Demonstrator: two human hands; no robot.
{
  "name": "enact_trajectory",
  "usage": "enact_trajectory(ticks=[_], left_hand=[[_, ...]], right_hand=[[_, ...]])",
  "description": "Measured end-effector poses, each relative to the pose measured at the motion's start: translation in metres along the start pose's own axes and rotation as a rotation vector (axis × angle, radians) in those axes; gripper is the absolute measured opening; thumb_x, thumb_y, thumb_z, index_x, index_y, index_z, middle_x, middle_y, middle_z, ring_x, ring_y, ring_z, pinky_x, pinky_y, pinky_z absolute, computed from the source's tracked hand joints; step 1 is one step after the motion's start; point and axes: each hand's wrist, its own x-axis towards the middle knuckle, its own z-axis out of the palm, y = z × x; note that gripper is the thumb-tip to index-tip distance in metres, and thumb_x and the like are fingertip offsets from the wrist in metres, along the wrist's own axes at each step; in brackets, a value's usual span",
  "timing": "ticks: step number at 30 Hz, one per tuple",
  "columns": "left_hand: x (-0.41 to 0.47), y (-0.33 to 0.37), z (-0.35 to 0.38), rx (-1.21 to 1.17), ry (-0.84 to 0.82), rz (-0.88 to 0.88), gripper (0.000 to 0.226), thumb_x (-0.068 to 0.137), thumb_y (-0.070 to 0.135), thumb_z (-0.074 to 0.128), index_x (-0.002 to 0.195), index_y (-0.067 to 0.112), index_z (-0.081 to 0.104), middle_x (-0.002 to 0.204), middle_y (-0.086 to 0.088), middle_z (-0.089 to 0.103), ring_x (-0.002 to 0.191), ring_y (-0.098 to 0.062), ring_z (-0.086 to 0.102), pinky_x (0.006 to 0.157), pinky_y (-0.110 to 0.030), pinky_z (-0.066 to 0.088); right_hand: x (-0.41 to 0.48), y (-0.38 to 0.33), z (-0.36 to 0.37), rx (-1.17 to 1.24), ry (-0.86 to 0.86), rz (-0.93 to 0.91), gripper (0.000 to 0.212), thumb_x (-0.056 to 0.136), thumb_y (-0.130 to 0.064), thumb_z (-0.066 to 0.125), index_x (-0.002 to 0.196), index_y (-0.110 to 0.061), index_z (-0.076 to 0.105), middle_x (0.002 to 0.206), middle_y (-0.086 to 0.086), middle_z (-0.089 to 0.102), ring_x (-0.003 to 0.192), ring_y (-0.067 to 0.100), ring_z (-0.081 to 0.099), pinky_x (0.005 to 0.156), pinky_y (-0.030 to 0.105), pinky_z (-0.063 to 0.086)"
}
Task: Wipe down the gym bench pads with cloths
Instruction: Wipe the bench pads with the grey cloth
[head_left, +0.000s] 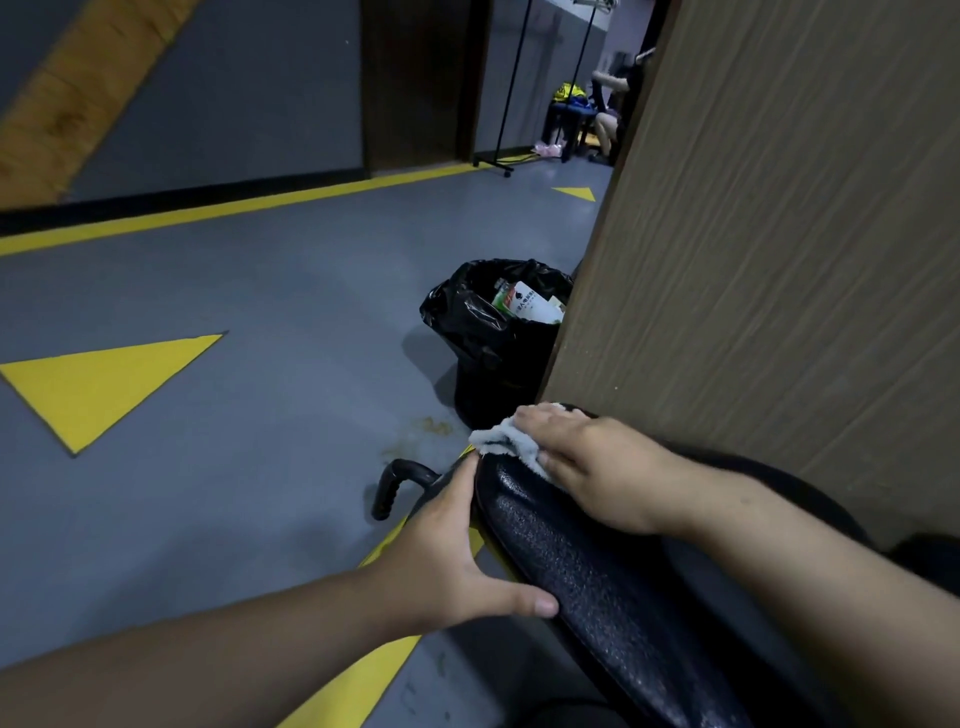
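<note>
A long black textured bench pad (582, 582) runs from the lower right up toward the middle of the view. My right hand (597, 467) lies on a crumpled white cloth (506, 441) and presses it onto the pad's far end, fingers flat over it. My left hand (457, 556) rests against the pad's left side; its fingers run straight along the edge and the thumb touches the pad lower down. Part of the cloth is hidden under my right hand.
A black bin (498, 332) lined with a bag and holding rubbish stands just beyond the pad's end. A wooden panel (779, 218) rises along the right. A black curved handle (395, 483) sticks out left of the pad. The grey floor has yellow triangles (98, 384).
</note>
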Motion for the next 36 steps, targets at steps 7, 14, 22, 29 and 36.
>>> enact_trajectory(ticks=[7,14,22,29,36], left_hand=[[0.000,-0.001,-0.001,0.070,0.017,-0.053,0.117,0.037,0.078,0.084,0.136,0.043,0.032,0.129,0.033,0.049,0.123,0.020,0.040,0.093,-0.003,0.034],[-0.002,0.015,-0.003,-0.013,0.020,-0.018,0.116,0.046,0.047,0.099,0.139,0.058,0.030,0.127,0.043,0.051,0.125,0.015,0.044,0.103,-0.013,0.039],[0.006,0.018,-0.013,0.350,-0.073,-0.103,0.152,0.037,0.094,0.071,0.153,0.048,-0.015,0.165,0.023,-0.006,0.149,-0.019,-0.025,0.124,-0.048,-0.002],[0.009,0.048,0.007,0.568,-0.047,0.273,0.103,0.080,0.091,0.027,0.159,0.027,0.012,0.164,0.023,-0.007,0.148,0.004,-0.017,0.124,-0.035,-0.012],[0.017,0.081,0.051,0.722,-0.197,0.386,0.093,0.086,0.081,0.026,0.160,0.024,0.015,0.166,0.014,-0.008,0.145,0.007,-0.023,0.117,-0.023,-0.021]], right_hand=[[0.036,-0.008,0.020,-0.070,-0.024,-0.128,0.034,0.094,-0.034,0.029,0.104,-0.014,0.056,0.108,0.004,0.058,0.109,0.021,0.051,0.108,0.037,0.032],[0.031,0.055,-0.010,0.114,-0.111,0.380,0.039,0.105,-0.033,0.026,0.129,-0.019,0.053,0.139,0.009,0.052,0.129,0.026,0.046,0.101,0.031,0.034],[-0.096,0.098,-0.019,0.146,-0.034,0.554,0.043,0.106,-0.029,0.026,0.148,-0.030,0.040,0.149,-0.002,0.044,0.139,0.014,0.035,0.102,0.018,0.023],[-0.169,0.121,-0.006,0.160,0.040,0.792,0.045,0.106,-0.037,0.025,0.144,-0.018,0.040,0.144,0.009,0.047,0.136,0.022,0.040,0.110,0.031,0.028],[-0.196,0.083,0.011,0.061,0.096,0.729,0.059,0.107,-0.035,0.023,0.157,-0.005,0.012,0.165,0.012,0.011,0.152,0.022,0.007,0.119,0.027,0.003]])
